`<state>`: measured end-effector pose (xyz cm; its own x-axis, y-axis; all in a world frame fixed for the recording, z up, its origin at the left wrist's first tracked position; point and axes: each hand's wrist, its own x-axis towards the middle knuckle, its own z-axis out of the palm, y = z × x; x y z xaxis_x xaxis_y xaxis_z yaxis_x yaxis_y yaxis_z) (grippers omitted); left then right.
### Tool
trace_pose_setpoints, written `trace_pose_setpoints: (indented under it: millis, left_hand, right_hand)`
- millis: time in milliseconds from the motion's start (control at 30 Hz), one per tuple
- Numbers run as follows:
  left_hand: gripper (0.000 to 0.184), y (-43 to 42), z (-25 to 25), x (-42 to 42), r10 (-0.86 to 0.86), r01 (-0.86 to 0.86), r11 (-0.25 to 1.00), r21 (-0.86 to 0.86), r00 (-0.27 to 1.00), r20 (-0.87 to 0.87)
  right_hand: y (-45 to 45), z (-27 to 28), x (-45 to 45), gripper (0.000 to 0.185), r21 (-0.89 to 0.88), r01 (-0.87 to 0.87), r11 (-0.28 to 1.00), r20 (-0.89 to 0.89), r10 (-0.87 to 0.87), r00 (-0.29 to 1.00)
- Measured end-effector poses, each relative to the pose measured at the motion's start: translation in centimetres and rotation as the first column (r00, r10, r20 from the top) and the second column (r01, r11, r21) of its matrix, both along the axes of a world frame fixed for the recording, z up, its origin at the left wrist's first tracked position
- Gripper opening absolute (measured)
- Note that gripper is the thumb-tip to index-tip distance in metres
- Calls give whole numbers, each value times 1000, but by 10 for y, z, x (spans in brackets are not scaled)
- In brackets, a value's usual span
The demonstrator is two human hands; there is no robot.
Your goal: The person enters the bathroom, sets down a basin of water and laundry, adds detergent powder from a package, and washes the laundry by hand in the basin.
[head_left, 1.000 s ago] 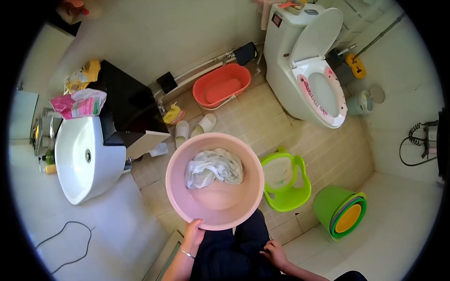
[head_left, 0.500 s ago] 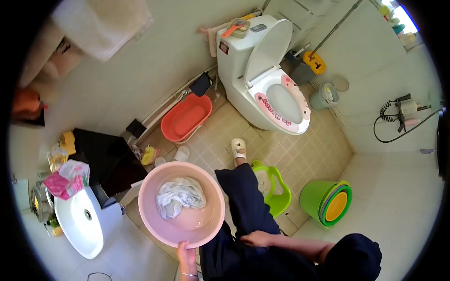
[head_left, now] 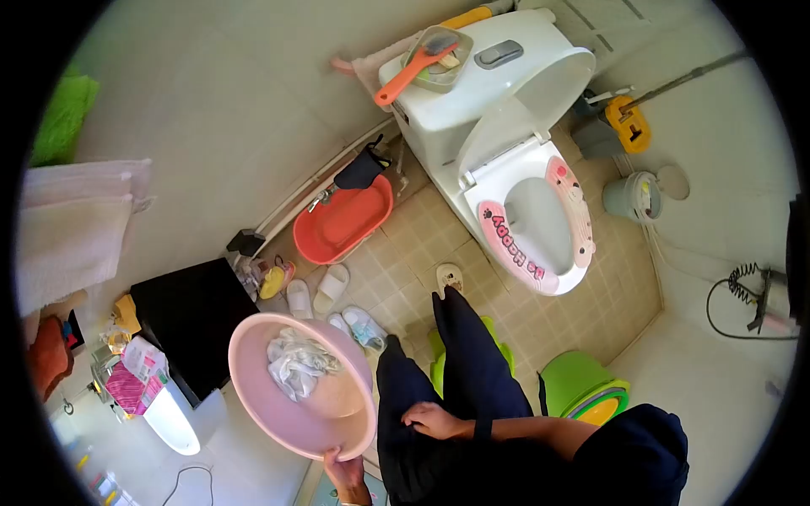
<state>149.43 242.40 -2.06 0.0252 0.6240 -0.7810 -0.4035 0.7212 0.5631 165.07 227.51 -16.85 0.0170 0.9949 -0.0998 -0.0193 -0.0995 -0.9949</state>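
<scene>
My left hand (head_left: pixel 344 472) grips the near rim of a pink basin (head_left: pixel 342 409), thumb over the edge. The basin is tilted, at the left of my legs, and a bunched white cloth (head_left: pixel 299 364) lies in it. My right hand (head_left: pixel 432 419) rests on my dark trousers near the thigh, its fingers curled; whether anything is in them is hidden.
A toilet (head_left: pixel 540 228) with a raised lid stands ahead at the right. A red tub (head_left: pixel 342 223), slippers (head_left: pixel 332 288) and a black cabinet (head_left: pixel 190 325) are at the left. Green buckets (head_left: pixel 574 384) stand at the right, and a green stool (head_left: pixel 437 371) shows behind my legs.
The basin has moved left in view and tilted, still in my left hand. My legs have come forward over the green stool. My right hand has shifted left along the trousers.
</scene>
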Motion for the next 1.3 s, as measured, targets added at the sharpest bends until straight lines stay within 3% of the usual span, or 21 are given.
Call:
trace_pose_setpoints:
  millis: [33,67,100,133,167,233,267,367,433,500,533,567,600,633,667,700,767,833,900,1033,1300]
  left_hand:
    - [60,2,-2,8,9,-9,1000,-16,1000,2]
    - [60,5,-2,21,15,-15,1000,-23,1000,-4]
    - [60,9,-1,33,-3,3,1000,-14,1000,-22]
    - [60,13,-2,43,-21,20,1000,-7,999,-40]
    - [60,15,-6,50,-13,12,1000,-15,999,-42]
    - [59,18,-20,59,-34,33,999,-26,998,-44]
    - [59,19,-28,58,-27,25,999,-34,998,-50]
    - [59,27,-69,61,-46,44,996,-72,998,-35]
    - [59,36,-97,70,-70,69,997,-34,997,-31]
    - [58,48,-134,65,-72,70,997,-42,997,-39]
    - [57,51,-155,62,-65,63,997,-47,997,-44]
    - [57,53,-176,58,-51,48,997,-54,997,-50]
    - [56,61,-193,54,-59,56,997,-51,996,-69]
    - [54,70,-211,50,-77,74,996,-47,994,-83]
    - [53,79,-228,49,-75,71,997,-37,991,-109]
    - [53,89,-245,46,-76,73,997,-34,992,-103]
    - [53,107,-277,39,-113,109,993,-53,990,-90]
    - [54,121,-296,45,-117,112,992,-64,989,-88]
    - [54,131,-321,37,-128,126,992,-26,986,-103]
    - [54,142,-350,38,-104,107,994,26,990,-101]
    - [55,152,-382,11,-74,77,997,15,989,-128]
  right_hand:
    - [-6,-3,-1,21,-5,-9,1000,-7,9,1000]
    - [-13,-6,-3,21,-92,-249,964,-318,208,925]
    - [-21,-8,-7,21,-99,-486,868,-611,333,719]
    - [-27,-10,-10,21,60,-629,775,-684,491,540]
    - [-32,-15,-12,21,56,-635,770,-689,490,534]
    - [-41,-30,-12,24,1,-816,578,-785,506,358]
    - [-48,-37,-11,24,1,-820,572,-791,502,350]
    - [-72,-79,-3,28,31,-705,709,-786,453,421]
    - [-94,-106,-5,26,-86,-564,821,-640,388,663]
    - [-31,-63,85,22,-229,-408,884,-256,350,901]
    - [-12,-60,132,20,-356,-267,896,106,323,941]
    - [-23,-86,164,19,-427,90,900,393,95,915]
    - [-70,-142,168,18,-542,391,744,280,-279,919]
    - [-115,-196,172,18,-584,651,485,198,-692,694]
    - [-113,-221,192,23,-683,476,554,300,-381,874]
    - [-115,-242,206,31,-785,296,545,344,-15,939]
    - [-154,-318,179,48,-804,14,595,270,344,899]
    - [-156,-374,145,62,-846,-105,523,310,643,700]
    - [-220,-471,96,56,-683,-194,705,207,441,873]
    - [-170,-463,67,55,-856,-247,454,35,527,849]
    - [-152,-494,57,51,-884,-250,396,-27,490,872]
